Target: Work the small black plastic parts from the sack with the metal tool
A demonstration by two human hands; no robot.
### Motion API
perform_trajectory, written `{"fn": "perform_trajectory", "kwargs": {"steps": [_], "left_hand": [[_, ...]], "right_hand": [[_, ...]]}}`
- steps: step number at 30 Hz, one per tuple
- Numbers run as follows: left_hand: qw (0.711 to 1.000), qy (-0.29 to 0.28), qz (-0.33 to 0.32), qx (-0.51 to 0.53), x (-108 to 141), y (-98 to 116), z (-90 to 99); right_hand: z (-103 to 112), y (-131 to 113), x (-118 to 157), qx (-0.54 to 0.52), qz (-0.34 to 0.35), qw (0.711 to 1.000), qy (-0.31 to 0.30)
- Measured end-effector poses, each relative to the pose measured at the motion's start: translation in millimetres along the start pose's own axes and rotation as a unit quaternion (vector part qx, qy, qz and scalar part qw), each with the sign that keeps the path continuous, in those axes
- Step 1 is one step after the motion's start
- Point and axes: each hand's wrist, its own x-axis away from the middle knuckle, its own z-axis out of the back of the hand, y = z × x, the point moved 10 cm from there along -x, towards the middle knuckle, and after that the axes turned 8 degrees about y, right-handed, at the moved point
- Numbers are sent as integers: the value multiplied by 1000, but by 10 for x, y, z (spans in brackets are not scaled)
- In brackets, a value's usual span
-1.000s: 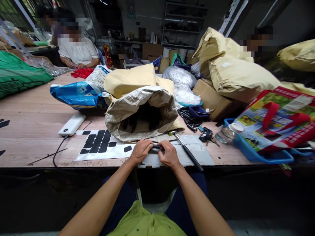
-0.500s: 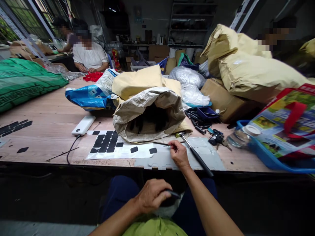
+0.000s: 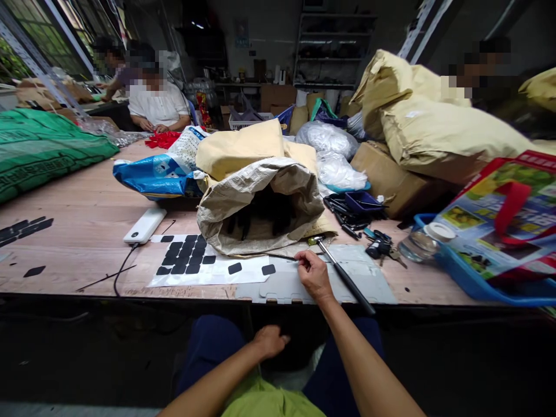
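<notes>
My right hand rests at the table's front edge, over a grey sheet. Its fingertips pinch the end of a thin dark rod lying along the mouth of a large paper-lined sack. Inside the sack sit black pieces, too dark to make out singly. Just right of that hand lies a hammer with a black handle. Low between my knees hangs my left hand, thumb apart and fingers pointing down, partly hidden; no object shows in it.
Left of the sack, black rounded pads lie on a white sheet, near a white power bank with a cable. To the right are keys, a jar and a blue basket. Co-workers sit behind the table.
My left hand has moved down and slightly away from my body, and the dark object it held no longer shows. My right hand stays nearly in place. The view has shifted slightly.
</notes>
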Motion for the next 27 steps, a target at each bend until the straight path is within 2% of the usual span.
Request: {"fn": "perform_trajectory", "kwargs": {"steps": [3,5,6,7,8,9,10,11,12,13,16,18,20,22,24,27], "left_hand": [[991,-19,-135,0,257,445,296],[974,-9,-223,28,387,759,709],[969,21,-241,45,385,854,999],[966,90,-236,51,331,886,1366],[958,193,-208,43,260,851,1790],[939,300,-165,19,206,777,2199],[907,404,-117,-10,190,689,2570],[877,475,-61,-40,168,593,2845],[856,513,-8,-65,125,506,3032],[845,526,38,-85,66,430,3149],[860,485,111,-117,-134,300,3207],[867,469,114,-125,-159,290,3157],[863,482,88,-128,-94,332,3090],[851,511,18,-123,24,447,2988],[846,515,-93,-103,122,628,2792],[863,441,-237,-68,145,881,2360]], "right_hand": [[-7,-8,3,3,5,1000,-1],[-10,-21,5,5,9,1000,-1],[-10,-26,7,6,11,1000,-1],[-8,-30,7,7,12,1000,1],[-6,-34,7,9,13,1000,3],[-3,-37,7,11,14,1000,4],[0,-40,5,12,16,1000,7],[3,-43,4,13,17,1000,8],[5,-44,2,12,18,1000,9],[7,-43,0,12,17,1000,9],[18,-38,-5,11,13,1000,12],[23,-41,-6,10,13,1000,13],[24,-47,-6,6,13,1000,14],[22,-48,-6,1,11,1000,15],[22,-46,-3,-1,8,1000,16],[42,-47,5,-3,5,1000,21]]}}
